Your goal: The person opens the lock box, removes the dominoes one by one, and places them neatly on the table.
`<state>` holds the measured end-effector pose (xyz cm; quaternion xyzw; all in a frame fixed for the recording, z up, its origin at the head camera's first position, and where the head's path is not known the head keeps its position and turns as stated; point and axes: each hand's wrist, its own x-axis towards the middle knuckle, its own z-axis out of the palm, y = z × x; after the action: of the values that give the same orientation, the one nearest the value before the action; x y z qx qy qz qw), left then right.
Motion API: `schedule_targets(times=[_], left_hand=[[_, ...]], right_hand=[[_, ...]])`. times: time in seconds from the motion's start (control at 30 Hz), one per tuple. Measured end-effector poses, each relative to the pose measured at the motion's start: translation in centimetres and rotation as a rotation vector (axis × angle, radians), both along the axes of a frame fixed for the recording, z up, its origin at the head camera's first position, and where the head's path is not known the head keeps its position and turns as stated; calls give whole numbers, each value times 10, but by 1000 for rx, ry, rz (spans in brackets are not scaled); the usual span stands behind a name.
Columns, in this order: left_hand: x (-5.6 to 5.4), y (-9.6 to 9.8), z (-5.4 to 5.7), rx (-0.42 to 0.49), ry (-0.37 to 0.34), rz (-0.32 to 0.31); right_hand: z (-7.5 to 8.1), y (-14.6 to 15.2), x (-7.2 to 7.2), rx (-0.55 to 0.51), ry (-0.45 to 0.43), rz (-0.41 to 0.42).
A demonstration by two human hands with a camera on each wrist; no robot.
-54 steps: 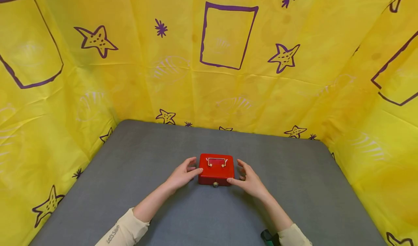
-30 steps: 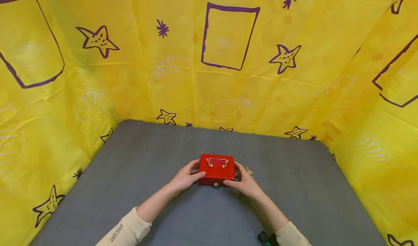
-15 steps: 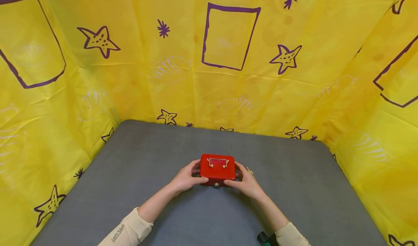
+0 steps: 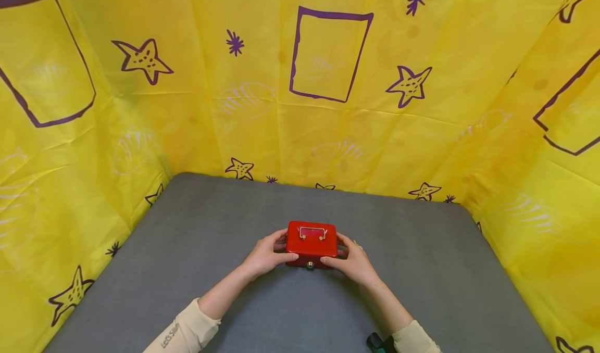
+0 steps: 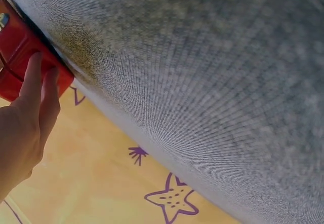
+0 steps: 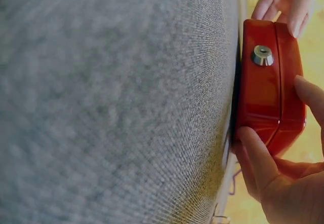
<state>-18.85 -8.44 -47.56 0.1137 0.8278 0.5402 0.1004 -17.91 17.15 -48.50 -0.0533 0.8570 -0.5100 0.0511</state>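
A small red cash box (image 4: 311, 246) sits on the grey tabletop, its lid down. On the lid lies a thin wire handle (image 4: 312, 233); a round silver lock (image 6: 262, 55) juts from the front. My left hand (image 4: 263, 257) holds the box's left side, thumb at the front upper edge. From the other side my right hand (image 4: 357, 265) grips it, with its thumb at the front right corner. In the left wrist view, two left fingers (image 5: 33, 79) lie against the red side. A small gold key (image 4: 358, 245) peeks out beyond my right hand, mostly hidden.
A grey cloth-like tabletop (image 4: 225, 212) spreads around the box. Yellow curtains (image 4: 262, 124) printed with purple starfish and frames enclose its back and sides. A dark green band (image 4: 380, 342) shows at the right sleeve.
Both hands have moved in from beside the cash box to hold its sides. The left thumb has slid from the lid down to the front edge. The key beyond the right hand is now more covered.
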Motion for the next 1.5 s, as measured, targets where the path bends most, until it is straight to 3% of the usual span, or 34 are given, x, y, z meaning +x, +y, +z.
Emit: schedule_targets(times=[0.63,0.9,1.2,1.5], left_hand=[[2,-5,7,29,49,75],[2,-7,10,34,22,131],[-5,-9,14,-20,20,201],[-13,-10,18,-48,-13,228]], right_hand=[[12,-7,-2,98,40,-33],[18,-11,-4,121,62,-39],[23,-14,-9,158,79,-71],[26,-16,-16,200,83,-109]])
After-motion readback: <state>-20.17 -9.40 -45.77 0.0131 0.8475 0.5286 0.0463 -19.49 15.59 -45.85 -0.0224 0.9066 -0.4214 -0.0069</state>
